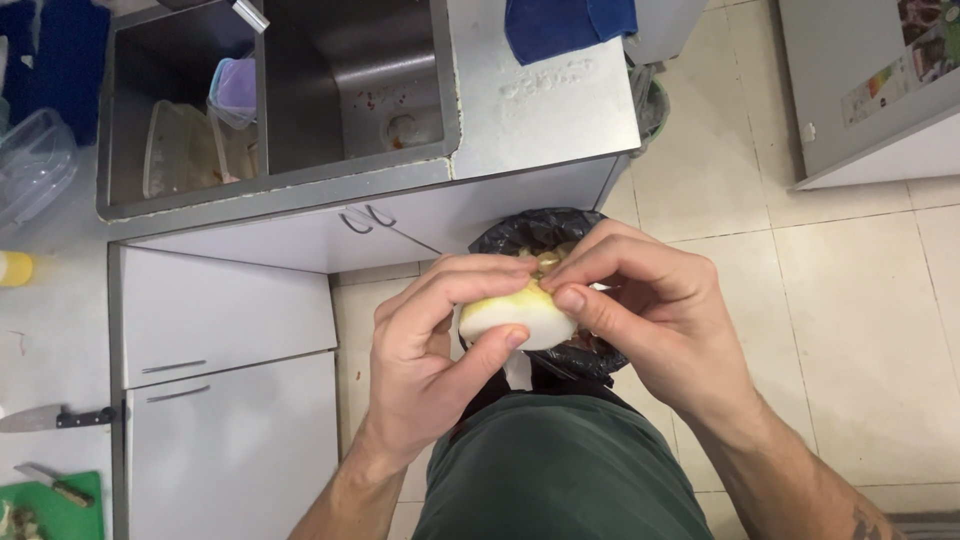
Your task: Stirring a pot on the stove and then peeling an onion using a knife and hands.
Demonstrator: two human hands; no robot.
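Note:
A pale, yellowish-white peeled onion (515, 318) is held over a bin lined with a black bag (530, 232). My left hand (435, 340) grips the onion from the left and below, thumb pressed on its front. My right hand (650, 305) pinches at the onion's top edge with thumb and fingertips, where a bit of skin shows. Peelings lie inside the bin under the hands. Both hands hide most of the bin's opening.
A steel double sink (300, 90) holds plastic containers (185, 145). A blue cloth (570, 25) lies on the counter. At the left edge are a large knife (55, 418), a small knife on a green cutting board (55, 495), and a clear tub (35, 160). White cabinet doors (230, 430) stand below.

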